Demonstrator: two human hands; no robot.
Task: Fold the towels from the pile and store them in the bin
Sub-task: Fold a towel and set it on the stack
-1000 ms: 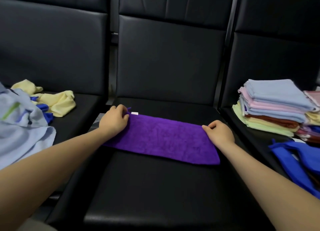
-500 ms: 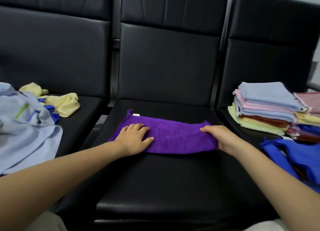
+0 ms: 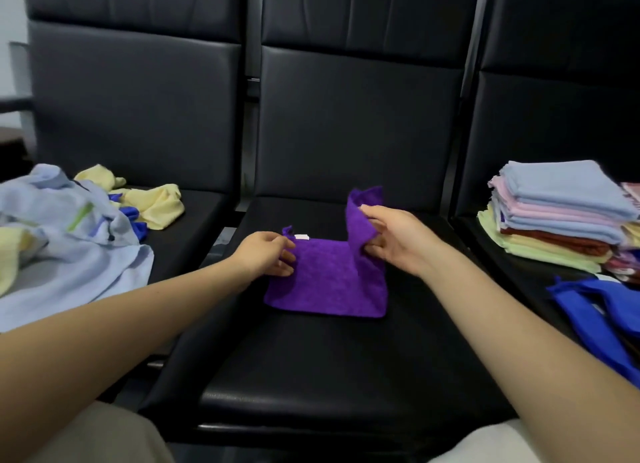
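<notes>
A purple terry towel (image 3: 325,282) lies on the middle black leather seat (image 3: 311,365). The loose heap of yellow and pale-blue cloths (image 3: 86,227) sits on the seat to its left, the stack of folded pastel towels (image 3: 554,216) on the seat to its right, with a blue fabric bag (image 3: 599,310) in front of that stack.

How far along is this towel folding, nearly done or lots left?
Partway. Done: a neat stack of folded pastel towels sits on the right-hand black seat. In hand: the right hand lifts one end of the purple towel to fold it over, while the left hand holds the other end down. Left: crumpled yellow towels and light blue cloth wait on the left. No bin is clearly visible.
</notes>
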